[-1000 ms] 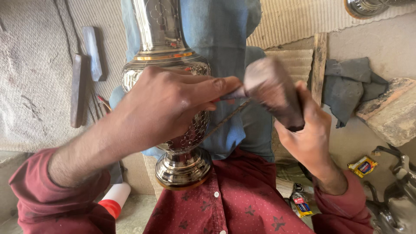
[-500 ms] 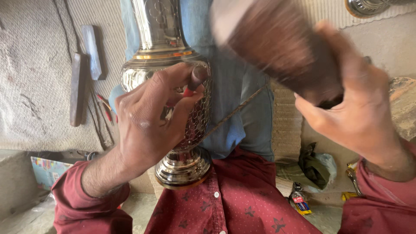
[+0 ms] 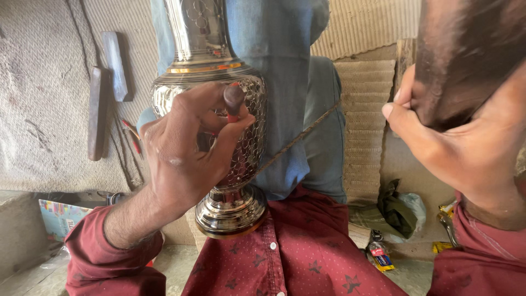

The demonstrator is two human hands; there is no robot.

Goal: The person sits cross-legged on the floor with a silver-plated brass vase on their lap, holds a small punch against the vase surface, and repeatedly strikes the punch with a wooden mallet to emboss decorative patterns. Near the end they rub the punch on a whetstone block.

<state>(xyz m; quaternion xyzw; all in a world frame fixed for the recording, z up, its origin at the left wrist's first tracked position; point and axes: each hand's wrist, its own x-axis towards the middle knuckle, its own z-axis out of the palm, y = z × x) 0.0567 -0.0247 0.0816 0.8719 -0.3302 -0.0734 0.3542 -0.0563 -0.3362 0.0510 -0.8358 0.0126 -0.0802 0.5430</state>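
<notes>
Head view showed a person seated, working on a silvery engraved metal vase (image 3: pixel 219 93) that lay tilted across the lap, foot (image 3: pixel 230 211) toward the red star-print shirt (image 3: pixel 290 257), neck pointing away along the blue-jeaned legs (image 3: pixel 285 82). Likely propped that way so the legs cradled it and the patterned belly faced up.

Left hand (image 3: pixel 186 159) rested on the vase belly, grip pinched shut around a thin tool with a red shaft and a dark rounded top (image 3: pixel 234 98). Tip was hidden behind the fingers; it looked pressed onto the netted pattern. Heel of the hand lay against the metal, probably to steady the tool.

Right hand (image 3: pixel 466 142) was raised close to the camera, well apart from the vase, grip closed around a thick dark wooden mallet (image 3: pixel 466 55), blurred and partly out of frame. Held high, it read as mid-swing above the tool top, though that is a judgement.

A twisted cord (image 3: pixel 298 137) ran diagonally from the vase foot area across the jeans; both ends were hidden.

Around: flat wooden sticks (image 3: pixel 107 82) and thin red-tipped tools (image 3: pixel 131 137) on woven matting (image 3: pixel 44 82) at left, corrugated cardboard (image 3: pixel 364 109) behind, a dark green cloth (image 3: pixel 397 211) with plastic at right, a colourful box (image 3: pixel 60 216) lower left.
</notes>
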